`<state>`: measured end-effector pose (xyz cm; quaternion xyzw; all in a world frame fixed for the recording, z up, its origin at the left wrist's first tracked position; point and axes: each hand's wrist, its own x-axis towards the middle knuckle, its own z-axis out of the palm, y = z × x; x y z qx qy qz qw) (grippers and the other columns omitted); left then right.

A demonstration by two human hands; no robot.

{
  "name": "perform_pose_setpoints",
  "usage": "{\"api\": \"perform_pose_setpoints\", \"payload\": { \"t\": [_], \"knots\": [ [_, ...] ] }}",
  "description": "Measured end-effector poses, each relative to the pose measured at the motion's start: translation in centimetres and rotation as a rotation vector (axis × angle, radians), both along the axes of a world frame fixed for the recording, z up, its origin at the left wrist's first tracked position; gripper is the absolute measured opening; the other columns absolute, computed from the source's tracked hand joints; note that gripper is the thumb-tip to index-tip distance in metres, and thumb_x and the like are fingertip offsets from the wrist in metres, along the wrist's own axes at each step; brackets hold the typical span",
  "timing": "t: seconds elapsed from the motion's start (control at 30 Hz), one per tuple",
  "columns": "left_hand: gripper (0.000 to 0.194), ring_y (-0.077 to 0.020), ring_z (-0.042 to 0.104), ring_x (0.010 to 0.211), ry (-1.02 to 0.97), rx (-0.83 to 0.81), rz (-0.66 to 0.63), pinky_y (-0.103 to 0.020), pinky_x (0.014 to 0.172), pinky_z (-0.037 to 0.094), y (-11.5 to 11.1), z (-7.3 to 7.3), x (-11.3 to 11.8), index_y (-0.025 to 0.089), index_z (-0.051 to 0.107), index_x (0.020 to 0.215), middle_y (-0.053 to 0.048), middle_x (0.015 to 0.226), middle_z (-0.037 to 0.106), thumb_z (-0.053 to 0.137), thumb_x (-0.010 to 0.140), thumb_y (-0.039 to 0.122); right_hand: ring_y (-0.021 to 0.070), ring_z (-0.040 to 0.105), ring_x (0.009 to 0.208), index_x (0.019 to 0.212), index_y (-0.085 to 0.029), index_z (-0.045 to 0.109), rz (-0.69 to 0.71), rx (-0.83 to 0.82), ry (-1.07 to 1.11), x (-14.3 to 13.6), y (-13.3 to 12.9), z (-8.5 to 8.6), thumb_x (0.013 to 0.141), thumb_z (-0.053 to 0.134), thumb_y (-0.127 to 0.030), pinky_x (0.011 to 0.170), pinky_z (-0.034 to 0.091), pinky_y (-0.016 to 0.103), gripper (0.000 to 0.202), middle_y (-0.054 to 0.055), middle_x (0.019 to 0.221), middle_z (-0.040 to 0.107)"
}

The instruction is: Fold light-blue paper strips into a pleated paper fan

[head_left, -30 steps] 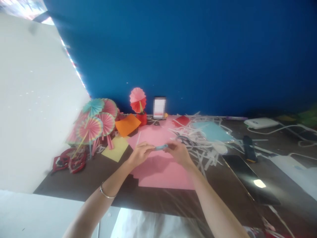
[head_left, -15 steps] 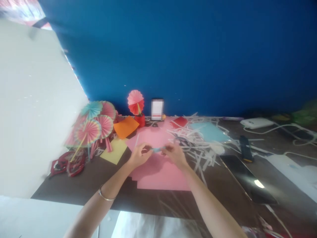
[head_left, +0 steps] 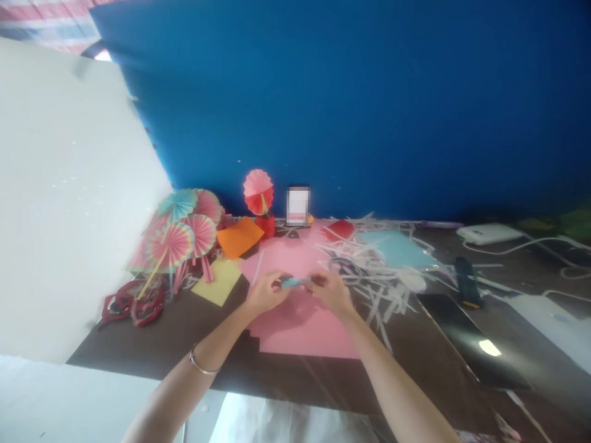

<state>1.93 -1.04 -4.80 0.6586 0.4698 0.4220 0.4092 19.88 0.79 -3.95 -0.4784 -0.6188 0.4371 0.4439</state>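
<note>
Between my two hands is a small light-blue strip of folded paper [head_left: 293, 282], held above a sheet of pink paper [head_left: 305, 332]. My left hand [head_left: 268, 291] pinches its left end, fingers closed. At the other end my right hand [head_left: 330, 291] is closed on it with thumb and fingertips. The fingers cover part of the strip, so its folds do not show clearly. Left of my left hand lie a yellow paper square [head_left: 217, 282] and an orange paper square [head_left: 241, 237].
Several folded paper fans [head_left: 170, 243] and red-handled scissors [head_left: 133, 301] are at the left. White paper strips [head_left: 388, 289] spread on the right, beside light-blue paper [head_left: 398, 248]. A dark phone [head_left: 471, 341], a utility knife [head_left: 467, 282] and cables lie further right. A blue board [head_left: 346, 111] stands behind.
The whole view has shifted slightly, with things appearing a little further right. Both hands still hold the blue strip, and more of it shows near my left fingers.
</note>
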Motion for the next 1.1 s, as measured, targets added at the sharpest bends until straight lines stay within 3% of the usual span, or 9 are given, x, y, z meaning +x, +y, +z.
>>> {"api": "perform_pose_setpoints", "payload": {
  "t": [0.13, 0.33, 0.6, 0.87, 1.0, 1.1],
  "knots": [
    [0.023, -0.0195, 0.063, 0.076, -0.171, -0.111, 0.012, -0.031, 0.071, 0.049, 0.8, -0.4, -0.2, 0.014, 0.068, 0.078, -0.009, 0.082, 0.067, 0.072, 0.062, 0.029, 0.0173, 0.061, 0.053, 0.063, -0.017, 0.067, 0.026, -0.014, -0.052, 0.5, -0.2, 0.9, 0.062, 0.069, -0.033, 0.055, 0.048, 0.028, 0.016, 0.003, 0.055, 0.065],
    [0.024, -0.0184, 0.063, 0.073, -0.297, -0.173, 0.019, -0.031, 0.071, 0.05, 1.1, -0.7, -0.7, 0.015, 0.071, 0.075, -0.006, 0.077, 0.069, 0.077, 0.055, 0.027, 0.0199, 0.065, 0.06, 0.071, -0.016, 0.069, 0.078, -0.068, 0.028, 0.7, -0.3, 1.2, 0.062, 0.07, -0.032, 0.061, 0.051, 0.031, 0.019, 0.006, 0.066, 0.069],
    [0.027, -0.0142, 0.06, 0.062, -0.301, -0.16, 0.013, -0.026, 0.059, 0.048, 1.2, -0.3, -0.9, 0.015, 0.073, 0.072, -0.005, 0.071, 0.068, 0.08, 0.049, 0.027, 0.0189, 0.066, 0.057, 0.072, -0.016, 0.068, 0.084, -0.055, 0.03, 0.7, -0.6, 1.4, 0.063, 0.07, -0.038, 0.06, 0.053, 0.03, 0.025, 0.005, 0.063, 0.069],
    [0.026, -0.0136, 0.06, 0.062, -0.238, -0.156, -0.007, -0.024, 0.057, 0.047, 0.7, 0.5, -1.1, 0.015, 0.072, 0.074, -0.005, 0.071, 0.069, 0.079, 0.053, 0.028, 0.018, 0.065, 0.052, 0.067, -0.016, 0.066, 0.054, -0.057, 0.051, 0.3, -1.5, 2.7, 0.064, 0.069, -0.043, 0.057, 0.054, 0.03, 0.028, 0.004, 0.055, 0.066],
    [0.033, -0.0159, 0.062, 0.07, -0.348, -0.185, 0.061, -0.027, 0.066, 0.05, 0.5, 0.3, -0.9, 0.015, 0.07, 0.083, -0.004, 0.075, 0.068, 0.079, 0.053, 0.028, 0.0176, 0.063, 0.052, 0.068, -0.016, 0.067, -0.036, -0.064, 0.151, 0.0, -1.6, 1.9, 0.064, 0.069, -0.044, 0.057, 0.054, 0.031, 0.029, 0.004, 0.055, 0.065],
    [0.053, -0.0165, 0.063, 0.082, -0.527, -0.22, 0.06, -0.029, 0.076, 0.05, 0.6, -0.2, -0.3, 0.019, 0.063, 0.102, -0.004, 0.092, 0.067, 0.079, 0.052, 0.022, 0.0164, 0.062, 0.054, 0.069, -0.017, 0.066, -0.123, -0.171, 0.336, -0.6, -1.0, 0.2, 0.063, 0.07, -0.043, 0.054, 0.053, 0.029, 0.027, 0.003, 0.057, 0.064]
  ]
}}
